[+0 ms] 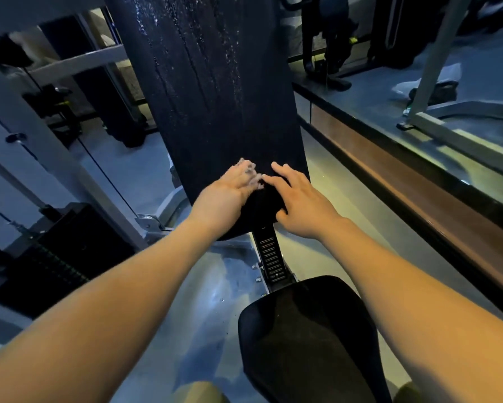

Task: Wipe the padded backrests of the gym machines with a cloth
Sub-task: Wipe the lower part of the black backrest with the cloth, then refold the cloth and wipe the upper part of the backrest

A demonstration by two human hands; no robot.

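While pressing flat at the foot of the backrest (pixel 215 97), wiping its lowest stretch: left hand (pixel 230 189) fingers close together, flecked white; right hand (pixel 301 205) fingers spread; between them a dark patch, probably the cloth (pixel 262 205). Likely next: carry it up over the wet streaks (pixel 186 53).

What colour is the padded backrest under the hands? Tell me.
The backrest is black, streaked with pale droplets near its top; head view shows it best.
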